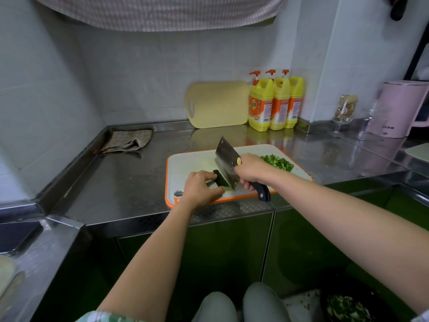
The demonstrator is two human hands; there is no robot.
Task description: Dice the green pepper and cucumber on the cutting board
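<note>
A white cutting board with an orange rim (185,163) lies on the steel counter. My left hand (200,189) holds a short dark green cucumber piece (220,180) down on the board, fingers curled over it. My right hand (251,170) grips the black handle of a cleaver (226,162), whose blade stands against the cucumber's right end. A pile of diced green pepper (277,161) sits at the board's far right.
A yellow cutting board (218,104) and three yellow detergent bottles (275,104) lean at the back wall. A folded cloth (127,140) lies at the left. A pink kettle (399,110) and glasses (343,115) stand at the right. A dark bowl of greens (348,309) sits below.
</note>
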